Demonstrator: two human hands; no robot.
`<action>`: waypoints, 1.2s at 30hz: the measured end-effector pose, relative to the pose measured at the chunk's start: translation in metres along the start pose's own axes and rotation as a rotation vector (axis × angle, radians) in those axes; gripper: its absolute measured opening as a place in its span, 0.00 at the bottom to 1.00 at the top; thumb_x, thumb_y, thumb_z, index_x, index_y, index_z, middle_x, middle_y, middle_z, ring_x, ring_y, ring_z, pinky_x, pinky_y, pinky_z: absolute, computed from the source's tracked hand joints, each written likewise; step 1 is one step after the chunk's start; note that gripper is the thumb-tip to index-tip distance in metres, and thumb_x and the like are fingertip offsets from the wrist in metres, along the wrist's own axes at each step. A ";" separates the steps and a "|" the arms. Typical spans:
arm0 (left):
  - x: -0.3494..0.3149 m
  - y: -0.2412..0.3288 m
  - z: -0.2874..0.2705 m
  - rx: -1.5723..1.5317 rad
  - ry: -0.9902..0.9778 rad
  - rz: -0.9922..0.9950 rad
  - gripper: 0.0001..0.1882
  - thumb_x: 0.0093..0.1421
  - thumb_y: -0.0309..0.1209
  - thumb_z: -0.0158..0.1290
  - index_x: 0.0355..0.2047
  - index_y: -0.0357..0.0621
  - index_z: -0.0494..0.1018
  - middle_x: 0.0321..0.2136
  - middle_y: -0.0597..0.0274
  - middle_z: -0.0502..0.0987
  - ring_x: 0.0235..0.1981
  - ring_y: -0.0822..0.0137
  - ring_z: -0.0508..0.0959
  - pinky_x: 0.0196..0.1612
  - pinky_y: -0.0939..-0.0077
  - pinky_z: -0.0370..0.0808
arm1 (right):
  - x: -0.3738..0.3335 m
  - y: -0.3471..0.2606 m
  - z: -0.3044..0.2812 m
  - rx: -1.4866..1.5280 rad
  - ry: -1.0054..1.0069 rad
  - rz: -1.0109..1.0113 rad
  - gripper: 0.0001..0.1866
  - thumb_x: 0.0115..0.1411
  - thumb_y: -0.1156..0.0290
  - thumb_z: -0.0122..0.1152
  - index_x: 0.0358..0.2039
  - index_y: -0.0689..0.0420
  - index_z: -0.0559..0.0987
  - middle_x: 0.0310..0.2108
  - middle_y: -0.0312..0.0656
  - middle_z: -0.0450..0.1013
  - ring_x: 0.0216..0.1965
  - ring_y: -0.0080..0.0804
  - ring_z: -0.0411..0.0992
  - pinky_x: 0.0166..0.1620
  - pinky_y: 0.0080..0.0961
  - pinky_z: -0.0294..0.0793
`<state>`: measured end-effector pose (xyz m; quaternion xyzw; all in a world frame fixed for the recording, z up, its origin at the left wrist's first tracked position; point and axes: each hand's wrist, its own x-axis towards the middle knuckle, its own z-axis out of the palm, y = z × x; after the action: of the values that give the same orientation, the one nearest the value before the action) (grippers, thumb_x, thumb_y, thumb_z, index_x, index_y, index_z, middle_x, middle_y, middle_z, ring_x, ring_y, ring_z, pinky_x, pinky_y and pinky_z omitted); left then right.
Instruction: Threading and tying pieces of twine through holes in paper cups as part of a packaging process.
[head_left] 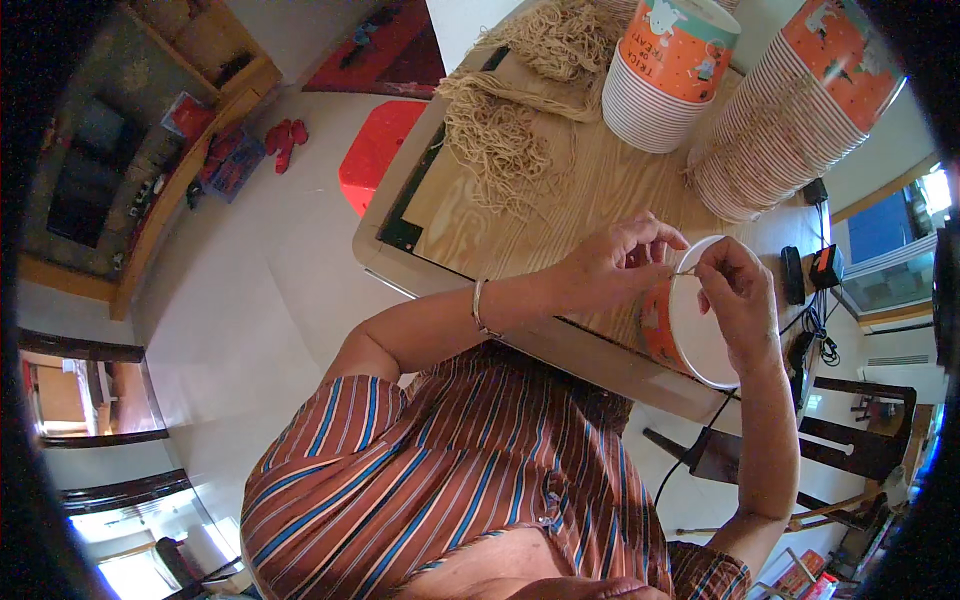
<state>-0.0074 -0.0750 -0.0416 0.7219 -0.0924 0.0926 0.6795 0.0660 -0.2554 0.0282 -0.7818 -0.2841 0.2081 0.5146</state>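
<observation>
Both my hands meet over the rim of an orange paper bucket (692, 335) with a white inside, tilted on its side near the table's front right edge. A short bit of brown twine (685, 272) runs between my fingertips at the rim. My left hand (625, 262), a bracelet on its wrist, pinches it between thumb and finger. From the other side my right hand (738, 290) is closed on the twine with thumb and forefinger. Loose heaps of the same twine (495, 145) lie farther back on the wooden tabletop (470, 235).
Two stacks of nested paper buckets stand at the back, an upright one (660, 100) and a leaning one (770, 140) with twine strands across it. Black adapters and cables (825, 265) lie along the right edge. A red stool (378, 155) stands beyond the table's left side.
</observation>
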 end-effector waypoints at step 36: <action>0.016 -0.006 -0.001 0.098 -0.101 0.323 0.06 0.52 0.26 0.60 0.27 0.40 0.73 0.36 0.60 0.70 0.41 0.62 0.72 0.45 0.70 0.69 | -0.014 -0.043 -0.030 -0.257 -0.102 0.007 0.12 0.54 0.80 0.61 0.39 0.56 0.72 0.20 0.29 0.59 0.23 0.15 0.56 0.26 0.17 0.58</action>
<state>0.0097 -0.0733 -0.0431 0.7338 -0.2366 0.1684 0.6142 0.0641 -0.2720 0.0793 -0.8307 -0.3314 0.2112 0.3943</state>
